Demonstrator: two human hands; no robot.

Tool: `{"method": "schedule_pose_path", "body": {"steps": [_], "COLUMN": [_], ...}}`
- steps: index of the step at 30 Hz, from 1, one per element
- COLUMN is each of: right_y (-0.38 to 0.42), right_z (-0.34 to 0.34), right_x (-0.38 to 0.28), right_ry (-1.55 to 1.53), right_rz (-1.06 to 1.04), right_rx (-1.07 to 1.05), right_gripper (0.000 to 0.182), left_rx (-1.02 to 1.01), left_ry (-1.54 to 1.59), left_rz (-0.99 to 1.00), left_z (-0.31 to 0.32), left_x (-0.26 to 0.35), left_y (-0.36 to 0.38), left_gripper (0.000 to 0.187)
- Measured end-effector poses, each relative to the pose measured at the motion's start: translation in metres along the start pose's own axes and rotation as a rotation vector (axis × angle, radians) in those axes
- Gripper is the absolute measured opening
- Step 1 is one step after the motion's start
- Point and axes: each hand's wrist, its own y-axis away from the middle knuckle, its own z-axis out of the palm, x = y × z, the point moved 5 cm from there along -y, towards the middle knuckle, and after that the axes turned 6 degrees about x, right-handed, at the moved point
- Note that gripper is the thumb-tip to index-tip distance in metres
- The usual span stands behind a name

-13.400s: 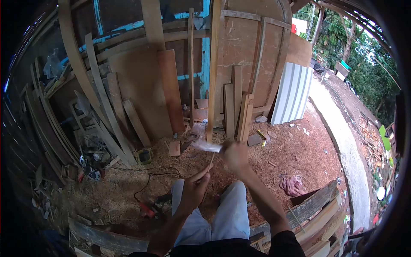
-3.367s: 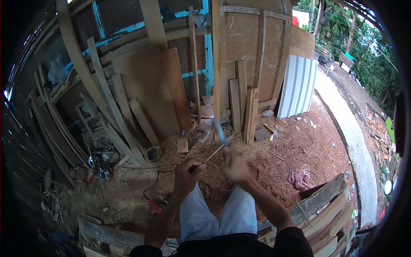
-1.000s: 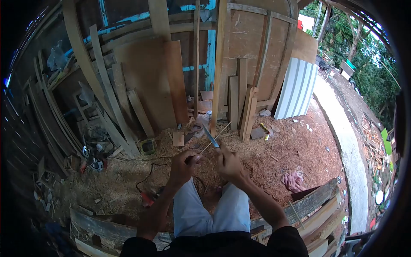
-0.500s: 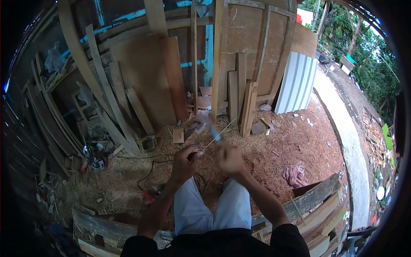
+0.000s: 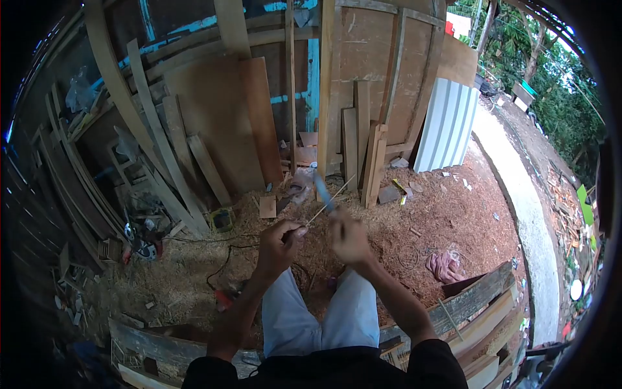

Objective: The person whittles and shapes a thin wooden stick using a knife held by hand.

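My left hand (image 5: 280, 242) is closed around the near end of a thin pale stick (image 5: 329, 201) that slants up and to the right. My right hand (image 5: 348, 237), blurred by motion, grips a knife whose bluish blade (image 5: 322, 190) points up and crosses the stick near its middle. Both hands are held above my knees in light trousers (image 5: 322, 312). The knife's handle is hidden inside my fist.
Sawdust and shavings cover the ground (image 5: 447, 220). Planks and plywood sheets (image 5: 214, 123) lean on the wall ahead. A white corrugated sheet (image 5: 447, 133) stands at the right. A red power tool (image 5: 223, 299) with a black cord lies by my left leg. Stacked boards (image 5: 486, 311) sit lower right, a pink rag (image 5: 444, 266) near them.
The knife blade has shifted slightly up along the stick and my right hand is blurred with motion. My left hand keeps hold of the stick's end.
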Motion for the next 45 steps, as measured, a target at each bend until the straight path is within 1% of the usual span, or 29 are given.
{"method": "schedule_pose_path", "body": {"steps": [2,3,5,6,8,9,11,12,14,15,17,18,20,21,23,24,26,27,29,31,33,35,36,38,40,41,42,44,45], "right_y": [-0.006,-0.002,0.008,0.001,-0.013,-0.006,0.009,0.005,-0.005,-0.004,0.003,0.002,0.001,-0.002,-0.008,-0.002,0.013,0.008,-0.007,0.000,0.003,0.002,0.000,-0.006,0.003,0.005,-0.001,-0.017,-0.010], "right_z": [-0.012,-0.004,0.017,0.007,-0.022,-0.012,0.018,0.010,-0.009,-0.003,0.009,0.006,0.002,-0.004,-0.017,-0.007,0.024,0.016,-0.011,-0.001,0.006,0.011,0.008,-0.003,0.008,0.012,0.004,-0.025,-0.014], "right_x": [-0.007,-0.003,-0.003,-0.007,-0.004,0.002,0.003,0.000,-0.001,0.002,0.000,-0.003,-0.004,-0.013,-0.011,-0.004,-0.003,-0.007,-0.003,-0.004,0.000,-0.001,-0.006,-0.003,-0.002,-0.004,-0.005,0.001,0.002], "right_ry": [-0.082,-0.084,0.060,0.061,-0.050,-0.048,0.002,0.005,-0.085,-0.084,-0.084,-0.086,-0.053,-0.053,-0.059,-0.058,0.070,0.070,-0.023,-0.010,0.004,-0.011,-0.008,-0.127,-0.058,0.015,0.018,-0.075,-0.071], "right_rz": [0.240,0.239,-0.071,-0.070,0.290,0.290,-0.068,-0.069,0.127,0.123,-0.171,-0.173,-0.017,-0.012,0.373,0.370,-0.094,-0.090,0.222,0.177,0.129,-0.089,-0.090,0.261,0.185,0.118,0.118,0.351,0.347], "right_rx": [0.085,0.082,0.003,0.008,0.150,0.141,0.082,0.086,0.090,0.084,0.168,0.171,0.002,0.003,0.082,0.080,-0.024,-0.020,0.108,0.043,0.002,0.000,0.003,0.067,-0.006,-0.073,-0.064,0.130,0.129], "right_gripper": [0.015,0.015,0.015,0.015,0.016,0.016,0.015,0.015,0.014,0.014,0.013,0.013,0.014,0.014,0.015,0.015,0.015,0.015,0.016,0.017,0.018,0.019,0.019,0.020,0.019,0.019,0.019,0.017,0.017], "left_rx": [-0.010,-0.027,-0.042,-0.052,-0.053,-0.051,-0.032,-0.015,-0.039,-0.056,-0.047,-0.055,-0.075,-0.091,-0.076,-0.065,-0.060,-0.057,-0.066,-0.064,-0.053,-0.058,-0.053,-0.033,-0.016,-0.078,-0.142,-0.134,-0.123], "left_ry": [-0.044,-0.090,-0.125,-0.157,-0.150,-0.140,-0.096,-0.051,-0.073,-0.099,-0.126,-0.154,-0.141,-0.127,-0.129,-0.134,-0.140,-0.144,-0.158,-0.177,-0.148,-0.143,-0.138,-0.161,-0.196,-0.232,-0.264,-0.224,-0.187], "left_rz": [0.023,0.056,0.041,0.021,-0.011,-0.039,-0.046,-0.051,-0.040,-0.030,-0.015,0.006,-0.016,-0.050,-0.024,0.009,0.015,0.017,0.038,0.057,0.000,0.004,-0.004,0.061,0.139,0.061,-0.020,0.009,0.025], "left_z": [0.001,0.001,-0.001,-0.001,-0.003,-0.003,-0.004,-0.004,-0.004,-0.004,-0.005,-0.005,-0.005,-0.005,-0.004,-0.004,-0.005,-0.005,-0.005,-0.007,-0.008,-0.007,-0.007,-0.005,-0.009,-0.010,-0.008,-0.007,-0.006], "left_x": [-0.001,0.001,0.000,-0.002,0.001,0.002,-0.008,-0.012,-0.003,0.001,0.007,0.009,-0.001,-0.006,-0.001,0.003,-0.003,-0.006,0.000,0.002,-0.003,0.000,0.000,0.000,0.006,0.003,0.000,-0.003,-0.005], "left_y": [0.000,-0.001,0.001,0.001,0.003,0.005,0.006,0.006,0.006,0.006,0.002,0.000,0.002,0.006,0.005,0.004,0.003,0.003,0.002,0.004,0.002,0.002,0.002,0.002,-0.001,-0.001,0.000,0.002,0.003], "left_gripper": [0.006,0.006,0.006,0.006,0.008,0.011,0.012,0.013,0.013,0.013,0.014,0.014,0.015,0.015,0.015,0.015,0.015,0.014,0.014,0.013,0.013,0.013,0.013,0.012,0.012,0.010,0.009,0.009,0.009]}}
